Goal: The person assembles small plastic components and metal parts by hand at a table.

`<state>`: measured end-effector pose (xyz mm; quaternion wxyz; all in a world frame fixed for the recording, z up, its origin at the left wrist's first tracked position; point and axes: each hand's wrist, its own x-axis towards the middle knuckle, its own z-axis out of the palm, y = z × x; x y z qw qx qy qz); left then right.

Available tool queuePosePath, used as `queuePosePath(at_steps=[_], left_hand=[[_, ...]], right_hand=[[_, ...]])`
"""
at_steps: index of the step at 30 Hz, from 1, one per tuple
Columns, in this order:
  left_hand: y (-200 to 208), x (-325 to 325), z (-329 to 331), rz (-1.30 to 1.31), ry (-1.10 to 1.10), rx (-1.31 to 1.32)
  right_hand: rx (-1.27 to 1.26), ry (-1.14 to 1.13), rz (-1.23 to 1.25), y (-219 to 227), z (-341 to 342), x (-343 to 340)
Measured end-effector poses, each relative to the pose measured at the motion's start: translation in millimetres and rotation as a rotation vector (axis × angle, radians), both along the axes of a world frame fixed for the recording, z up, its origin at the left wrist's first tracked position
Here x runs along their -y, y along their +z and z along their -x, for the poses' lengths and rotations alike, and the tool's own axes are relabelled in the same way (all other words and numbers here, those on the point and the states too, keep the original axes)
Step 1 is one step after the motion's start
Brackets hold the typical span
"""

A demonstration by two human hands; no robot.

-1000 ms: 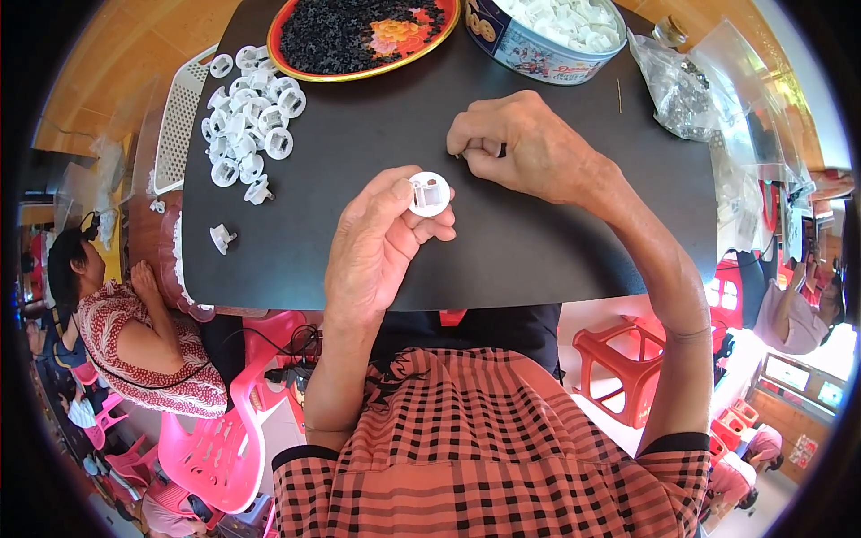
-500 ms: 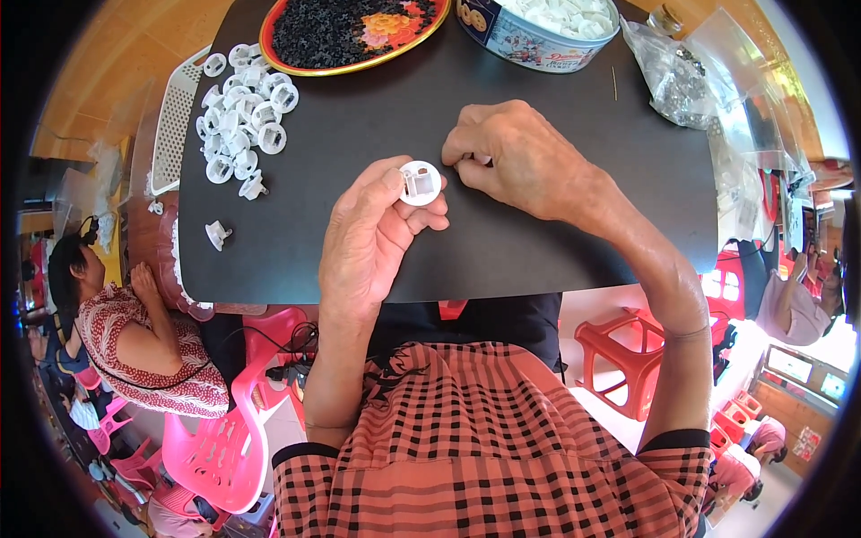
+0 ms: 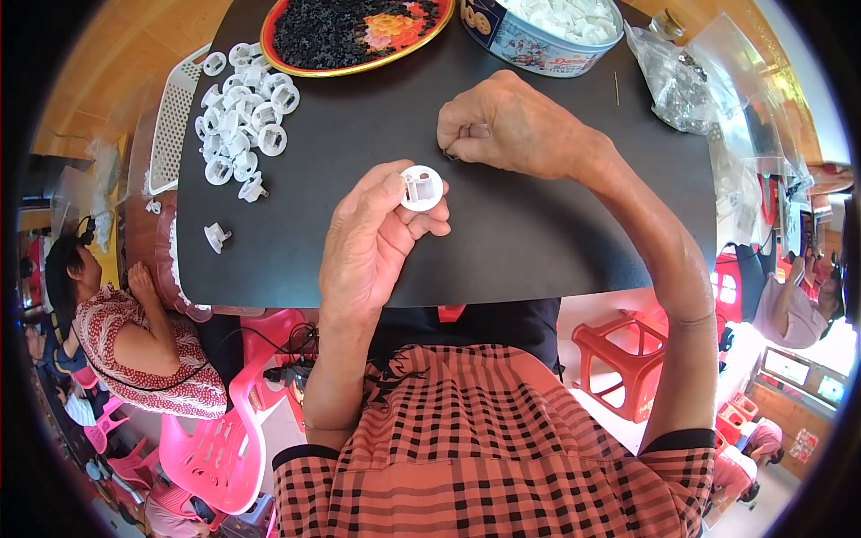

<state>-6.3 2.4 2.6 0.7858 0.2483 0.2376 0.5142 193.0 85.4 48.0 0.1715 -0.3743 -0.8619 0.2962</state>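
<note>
Head view: a person's two bare hands work above a dark table (image 3: 538, 251).
Left hand: this hand (image 3: 359, 229), palm turned up, has its grip closed on a round white part (image 3: 423, 189), thumb on the left rim and fingers behind.
Round white part: held over the table's near half, its flat face with cut-out openings turned up toward the camera.
Right hand: this hand (image 3: 516, 130), above and to the right of the held part and apart from it, has its grip pinched on a small dark piece (image 3: 449, 159), too small to identify.
White pile: a heap of similar white parts (image 3: 240, 112) lies at the table's left; one single part (image 3: 216, 237) sits apart, nearer the person.
Red tray: a gold-rimmed tray (image 3: 393, 34) with a flower print bears many small black pieces (image 3: 314, 36) at the far side.
Round tin: a blue tin (image 3: 547, 59) just right of the tray is filled with white pieces (image 3: 567, 20).
Clear bag: a plastic bag (image 3: 677, 94) of small greyish pieces lies at the far right, near a thin stick (image 3: 616, 88).
White basket: a perforated basket (image 3: 173, 130) stands beside the pile at the left.
Co-worker: another person (image 3: 148, 350) in a red-and-white patterned top sits at the left.
</note>
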Motion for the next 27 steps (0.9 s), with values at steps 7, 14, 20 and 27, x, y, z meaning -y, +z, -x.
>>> queuePosePath(at_steps=[7,14,20,27], left_hand=[[0,0,0,0.013,0.001,0.002],[1,0,2,0.032,0.001,-0.012],[-1,0,2,0.011,-0.011,0.016],[0,-1,2,0.019,-0.010,0.011]], right_hand=[[0.041,0.002,0.167,1,-5,-16],[0.027,0.018,0.125,6,-9,-8],[-0.078,-0.078,0.070,3,-3,16],[-0.037,-0.126,-0.193,-7,0,35]])
